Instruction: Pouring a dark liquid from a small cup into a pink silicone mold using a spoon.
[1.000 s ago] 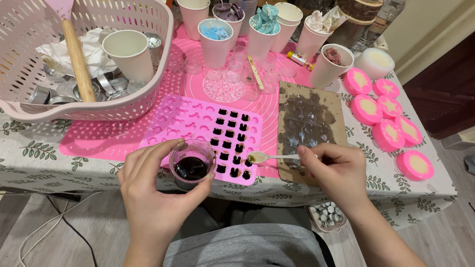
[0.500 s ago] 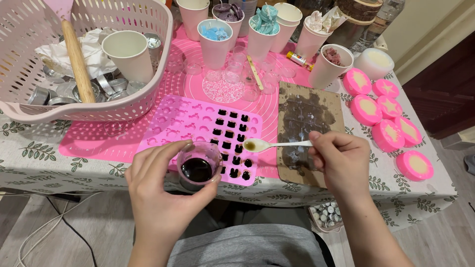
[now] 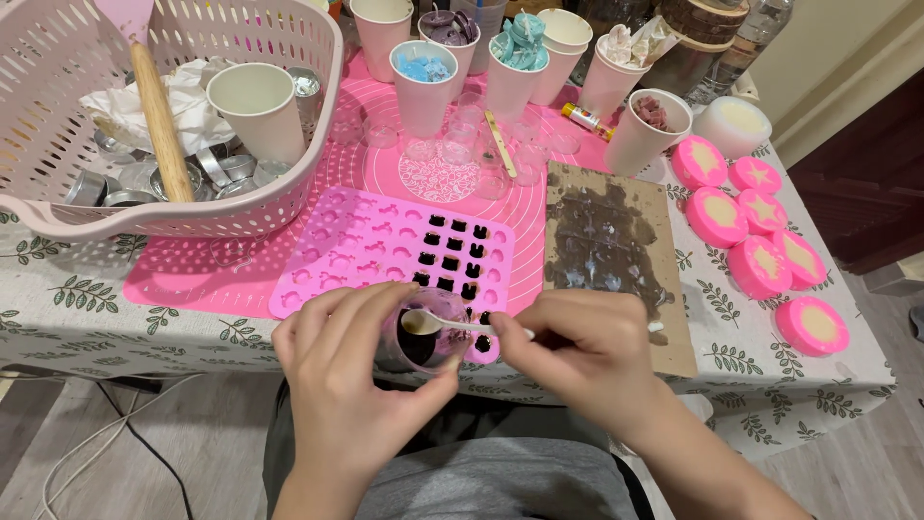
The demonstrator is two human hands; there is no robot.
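Observation:
My left hand (image 3: pixel 348 380) grips a small clear cup (image 3: pixel 422 339) of dark liquid at the table's near edge. My right hand (image 3: pixel 582 358) holds a small white spoon (image 3: pixel 445 322), its bowl inside the cup's mouth. Just beyond lies a pink silicone mould (image 3: pixel 371 250) with many little cavities; several on its right side are filled with dark liquid. The mould rests on a pink mat (image 3: pixel 342 188).
A pink perforated basket (image 3: pixel 183 217) with a paper cup (image 3: pixel 258 111), wooden handle and metal tins stands at left. Paper cups with coloured pieces line the back. A stained cardboard sheet (image 3: pixel 606 241) and several pink round discs (image 3: pixel 760 265) lie at right.
The spoon was over the mould's filled cavities half a second ago; my right hand has brought it back left and down into the cup. The left hand keeps the cup, tilted slightly.

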